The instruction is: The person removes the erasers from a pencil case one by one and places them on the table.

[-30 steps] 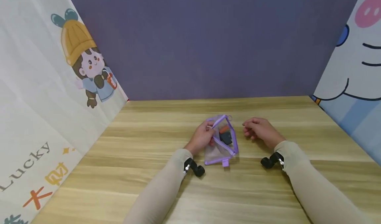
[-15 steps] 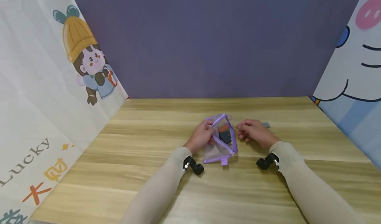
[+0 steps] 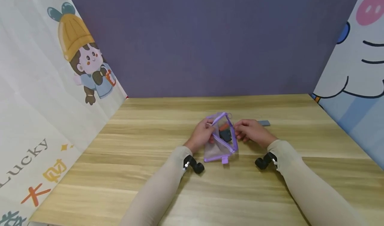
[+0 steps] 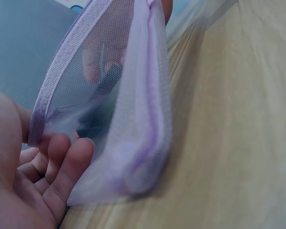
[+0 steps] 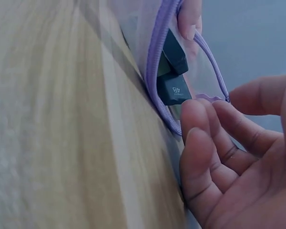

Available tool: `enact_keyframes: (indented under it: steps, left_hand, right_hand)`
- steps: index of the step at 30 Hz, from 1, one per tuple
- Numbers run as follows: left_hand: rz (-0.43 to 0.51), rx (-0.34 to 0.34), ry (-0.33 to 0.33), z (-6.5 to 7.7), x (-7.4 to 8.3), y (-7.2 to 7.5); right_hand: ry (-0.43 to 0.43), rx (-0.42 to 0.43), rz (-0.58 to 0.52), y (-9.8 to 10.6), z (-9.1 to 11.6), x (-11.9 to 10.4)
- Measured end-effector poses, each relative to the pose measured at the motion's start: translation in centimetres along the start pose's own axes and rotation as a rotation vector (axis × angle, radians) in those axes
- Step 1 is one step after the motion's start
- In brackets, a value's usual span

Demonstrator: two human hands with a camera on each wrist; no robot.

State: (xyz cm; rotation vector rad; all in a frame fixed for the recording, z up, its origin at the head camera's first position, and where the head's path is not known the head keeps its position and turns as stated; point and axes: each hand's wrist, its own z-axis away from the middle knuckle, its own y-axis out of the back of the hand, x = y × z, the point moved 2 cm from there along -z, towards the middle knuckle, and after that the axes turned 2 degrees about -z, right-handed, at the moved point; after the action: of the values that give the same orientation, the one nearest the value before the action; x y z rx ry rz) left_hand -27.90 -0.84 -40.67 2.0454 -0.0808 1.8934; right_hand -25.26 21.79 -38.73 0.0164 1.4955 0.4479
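A mesh zip pouch (image 3: 218, 149) with purple trim lies on the table, its zipped mouth spread toward the right. My left hand (image 3: 201, 135) grips the mouth's left edge, with the thumb on top and fingers beneath. Inside are an orange item (image 3: 223, 126) and dark blocks (image 3: 225, 135); one block (image 5: 174, 89) bears "4B" in the right wrist view. At the right rim of the mouth, my right hand (image 3: 253, 131) has its fingers loosely bent, fingertips beside the purple zip edge (image 5: 158, 52). Whether they touch the edge is hard to tell.
Behind the right hand a flat grey-blue bar (image 3: 264, 123) lies on the wooden table (image 3: 162, 119). A dark panel (image 3: 192, 42) rises at the table's back. Printed cartoon sheets stand at the left (image 3: 27, 86) and right (image 3: 360, 69).
My right hand has moved left to the pouch's mouth, and the grey-blue bar has come into view behind it. The left hand keeps its grip on the pouch.
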Motion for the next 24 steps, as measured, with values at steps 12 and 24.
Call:
enact_keyframes:
  steps: [12, 24]
  left_hand:
    - [0.002, 0.003, -0.005, -0.32, -0.03, 0.25]
    - [-0.003, -0.008, 0.007, -0.11, 0.0, 0.2]
  right_hand:
    - [0.008, -0.017, 0.098, 0.22, -0.29, -0.46]
    - [0.01, -0.056, 0.112, -0.22, -0.39, -0.03]
